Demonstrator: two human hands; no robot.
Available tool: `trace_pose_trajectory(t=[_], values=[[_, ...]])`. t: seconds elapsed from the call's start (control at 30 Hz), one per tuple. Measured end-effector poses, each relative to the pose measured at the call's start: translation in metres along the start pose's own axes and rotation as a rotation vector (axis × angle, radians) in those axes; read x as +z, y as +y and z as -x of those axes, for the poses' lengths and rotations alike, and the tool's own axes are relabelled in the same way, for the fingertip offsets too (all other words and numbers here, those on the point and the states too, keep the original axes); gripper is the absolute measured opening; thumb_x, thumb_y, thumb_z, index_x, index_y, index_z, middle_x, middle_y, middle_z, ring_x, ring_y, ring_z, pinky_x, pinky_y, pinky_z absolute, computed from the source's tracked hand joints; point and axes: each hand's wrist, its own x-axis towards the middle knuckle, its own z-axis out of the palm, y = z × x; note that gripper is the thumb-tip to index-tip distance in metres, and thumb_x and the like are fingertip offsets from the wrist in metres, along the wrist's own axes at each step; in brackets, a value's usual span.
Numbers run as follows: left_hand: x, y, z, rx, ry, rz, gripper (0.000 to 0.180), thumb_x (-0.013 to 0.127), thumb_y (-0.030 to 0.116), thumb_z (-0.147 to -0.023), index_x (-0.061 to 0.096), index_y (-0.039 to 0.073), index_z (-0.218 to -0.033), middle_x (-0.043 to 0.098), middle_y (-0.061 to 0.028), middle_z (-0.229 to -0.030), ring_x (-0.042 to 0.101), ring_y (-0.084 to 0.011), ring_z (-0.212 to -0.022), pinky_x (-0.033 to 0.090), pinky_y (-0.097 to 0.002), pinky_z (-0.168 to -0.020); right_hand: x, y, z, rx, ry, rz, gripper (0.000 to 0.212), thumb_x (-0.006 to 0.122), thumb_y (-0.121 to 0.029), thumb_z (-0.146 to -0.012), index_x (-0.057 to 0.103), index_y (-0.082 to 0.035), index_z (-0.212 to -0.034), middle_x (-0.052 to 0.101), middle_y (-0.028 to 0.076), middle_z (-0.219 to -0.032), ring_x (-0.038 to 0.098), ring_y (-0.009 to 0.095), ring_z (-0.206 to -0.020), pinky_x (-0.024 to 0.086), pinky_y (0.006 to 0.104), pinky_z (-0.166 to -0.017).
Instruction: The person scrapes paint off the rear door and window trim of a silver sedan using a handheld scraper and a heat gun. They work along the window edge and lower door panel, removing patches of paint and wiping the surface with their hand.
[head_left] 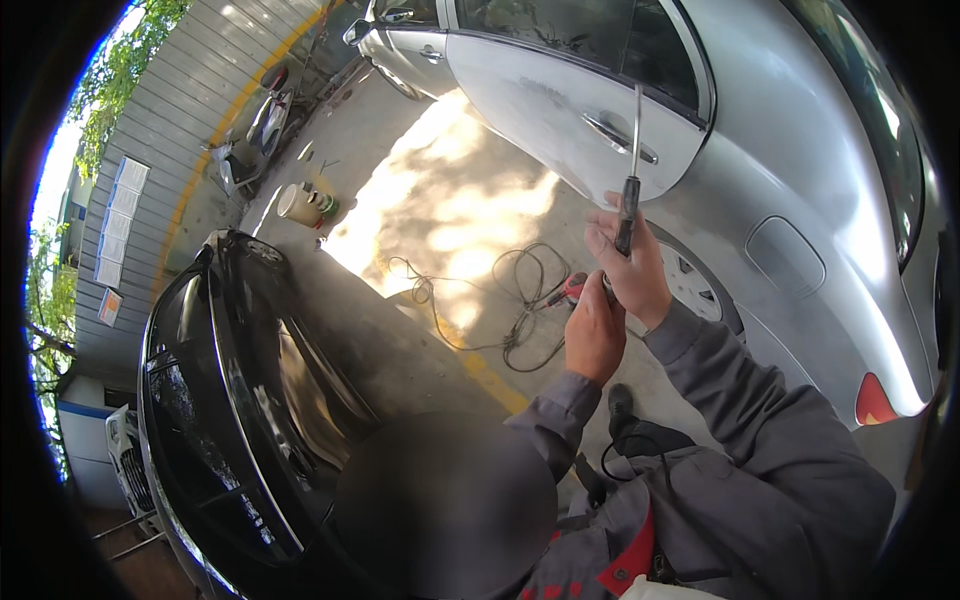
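My right hand (638,270) holds a screwdriver-like tool by its black handle (628,215), which lies across the fingers. Its long thin metal shaft (637,130) points up and away, and in the picture overlaps the silver car's rear door (560,105) beside the handle. I cannot tell whether the tip touches the door. Just below and left, my left hand (596,335) is closed, thumb and fingers pinched around a small dark piece I cannot make out. A red tool (568,290) shows just beyond that hand, partly hidden by it.
The silver car (740,130) fills the right, its rear wheel (690,280) close to my right forearm. A black car (230,400) stands left. Looped dark cable (525,270) lies on the floor. Farther off are a pale bucket (298,204) and a scooter (268,125). A round blur hides the lower middle.
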Motion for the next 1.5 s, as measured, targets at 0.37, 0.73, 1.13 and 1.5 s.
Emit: trace_pose_trajectory(t=[0.37,0.73,1.13,1.5], values=[[-0.058,-0.022,-0.112,0.228,-0.236,-0.306,0.038,0.071,0.027,-0.101,0.059,0.013,-0.134,0.075,-0.0175,-0.103,0.073,-0.0432,-0.093,0.057,-0.0514,-0.076,-0.022,0.022,-0.085,-0.133,0.169,-0.269,0.061,0.057,-0.029,-0.116,0.042,0.003,-0.165,0.070,0.012,-0.138,0.068,0.019,-0.123,0.056,0.0387,-0.108],[-0.252,-0.268,-0.210,0.122,-0.341,-1.236,0.025,0.059,0.014,-0.097,0.067,0.016,-0.120,0.077,-0.0080,-0.090,0.077,-0.0307,-0.088,0.055,-0.0489,-0.081,0.061,-0.036,0.040,-0.277,-1.118,0.262,0.043,0.077,-0.016,-0.099,0.068,-0.008,-0.141,0.076,0.020,-0.105,0.076,0.031,-0.090,0.059,0.0395,-0.082],[-0.149,-0.410,-0.318,0.254,-0.489,-0.147,0.037,0.066,0.034,-0.106,0.073,0.004,-0.126,0.077,-0.0156,-0.125,0.071,-0.0342,-0.121,0.050,-0.0452,-0.110,0.211,0.093,-0.057,0.363,-0.082,0.889,0.038,0.070,-0.045,-0.104,0.078,-0.009,-0.113,0.073,0.022,-0.082,0.071,0.045,-0.079,0.055,0.0519,-0.072],[-0.136,-0.401,-0.353,-0.589,-0.882,1.537,0.052,0.052,0.048,-0.115,0.058,0.008,-0.147,0.065,-0.0077,-0.142,0.062,-0.0257,-0.126,0.052,-0.0439,-0.112,0.289,0.096,-0.044,0.438,0.417,0.755,0.039,0.066,-0.043,-0.107,0.076,-0.006,-0.112,0.074,0.013,-0.085,0.072,0.032,-0.080,0.055,0.0432,-0.074]])
